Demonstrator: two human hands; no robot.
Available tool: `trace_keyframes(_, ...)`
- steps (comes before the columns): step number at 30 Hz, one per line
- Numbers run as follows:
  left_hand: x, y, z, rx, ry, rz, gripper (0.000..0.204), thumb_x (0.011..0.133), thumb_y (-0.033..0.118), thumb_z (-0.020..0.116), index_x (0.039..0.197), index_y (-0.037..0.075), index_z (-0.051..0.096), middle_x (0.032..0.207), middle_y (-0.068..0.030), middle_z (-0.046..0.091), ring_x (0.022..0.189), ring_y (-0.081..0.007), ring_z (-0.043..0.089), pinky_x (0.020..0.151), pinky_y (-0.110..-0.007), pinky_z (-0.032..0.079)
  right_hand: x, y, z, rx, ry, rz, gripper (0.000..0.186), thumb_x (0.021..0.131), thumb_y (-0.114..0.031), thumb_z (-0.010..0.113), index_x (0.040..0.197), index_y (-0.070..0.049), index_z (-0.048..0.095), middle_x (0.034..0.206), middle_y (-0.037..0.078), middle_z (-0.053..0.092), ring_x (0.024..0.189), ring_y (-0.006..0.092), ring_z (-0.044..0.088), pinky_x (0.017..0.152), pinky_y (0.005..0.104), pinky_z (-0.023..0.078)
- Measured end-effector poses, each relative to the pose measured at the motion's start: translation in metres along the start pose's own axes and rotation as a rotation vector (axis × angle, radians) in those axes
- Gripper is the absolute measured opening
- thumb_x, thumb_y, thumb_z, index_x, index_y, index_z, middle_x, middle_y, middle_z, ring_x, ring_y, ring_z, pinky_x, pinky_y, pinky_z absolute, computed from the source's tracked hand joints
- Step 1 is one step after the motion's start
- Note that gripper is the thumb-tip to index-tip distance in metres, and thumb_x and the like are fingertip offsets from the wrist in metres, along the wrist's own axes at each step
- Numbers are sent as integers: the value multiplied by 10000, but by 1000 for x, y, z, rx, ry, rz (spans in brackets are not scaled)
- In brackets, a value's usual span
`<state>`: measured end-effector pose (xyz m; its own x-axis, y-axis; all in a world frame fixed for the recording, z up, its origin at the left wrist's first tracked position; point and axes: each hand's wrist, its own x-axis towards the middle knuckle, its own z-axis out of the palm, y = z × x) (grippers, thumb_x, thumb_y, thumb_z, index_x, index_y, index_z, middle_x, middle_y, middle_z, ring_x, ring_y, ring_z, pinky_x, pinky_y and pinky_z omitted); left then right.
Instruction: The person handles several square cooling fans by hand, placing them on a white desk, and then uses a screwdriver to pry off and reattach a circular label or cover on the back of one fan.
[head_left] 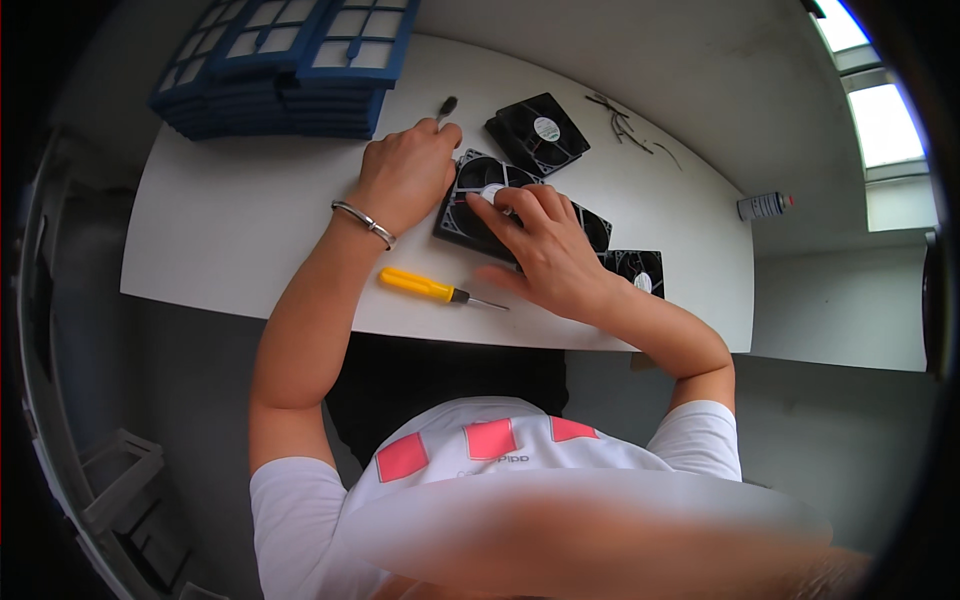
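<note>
Just below the middle of the frame, a yellow-handled screwdriver (418, 285) lay on the desk (230, 260). Above it, the right hand (550, 245), fingers loosely spread, touched a black fan (467, 224) at mid-frame; the left hand (410, 172) was closed around a dark-tipped brush (448, 106). Farther off, at upper centre, lay another fan (525, 128).
</note>
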<state>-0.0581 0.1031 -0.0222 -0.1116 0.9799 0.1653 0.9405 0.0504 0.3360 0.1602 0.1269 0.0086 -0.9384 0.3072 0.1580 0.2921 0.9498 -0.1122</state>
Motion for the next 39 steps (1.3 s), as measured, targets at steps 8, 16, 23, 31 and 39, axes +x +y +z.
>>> trace_keyframes(8, -2, -1, 2, -36, 29, 22, 208, 885, 159, 650, 1086, 108, 652, 1024, -97, 675, 896, -325, 694, 777, -429, 565, -1, 2, 17, -108, 115, -52, 638, 767, -207, 767, 1364, -80, 581, 1210, 52, 499, 1114, 274, 480, 916, 373, 455)
trace_keyframes(16, 0, -2, 7, -15, 18, 43, 206, 886, 124, 651, 1091, 103, 650, 1018, -99, 677, 895, -328, 694, 779, -426, 566, -1, 3, 10, -47, 71, -48, 677, 738, -158, 793, 1374, -84, 576, 1228, 81, 512, 1098, 283, 497, 964, 376, 476)
trace_keyframes(23, 0, 1, 3, 27, -20, 22, 220, 904, 107, 647, 1124, 92, 652, 1041, -112, 685, 916, -302, 706, 797, -399, 579, -5, 67, -23, 54, 138, 146, 616, 873, -183, 733, 1430, -115, 481, 1343, 146, 518, 1216, 347, 506, 1020, 457, 434)
trace_keyframes(31, 0, -1, 6, 5, 22, 57, 192, 895, 87, 633, 1084, 67, 658, 1023, -136, 683, 906, -315, 709, 788, -408, 583, 22, 126, -32, -68, -62, 202, 1027, 687, -3, 778, 1554, -277, 301, 1612, 112, 259, 1446, 397, 308, 1198, 515, 320)
trace_keyframes(39, 2, 0, 1, -10, -22, -12, 210, 905, 115, 656, 1114, 94, 654, 1060, -103, 683, 947, -297, 700, 830, -406, 574, 61, 142, -16, -21, -270, 66, 1100, 595, -35, 820, 1548, -260, 317, 1576, 95, 344, 1454, 351, 308, 1155, 519, 362)
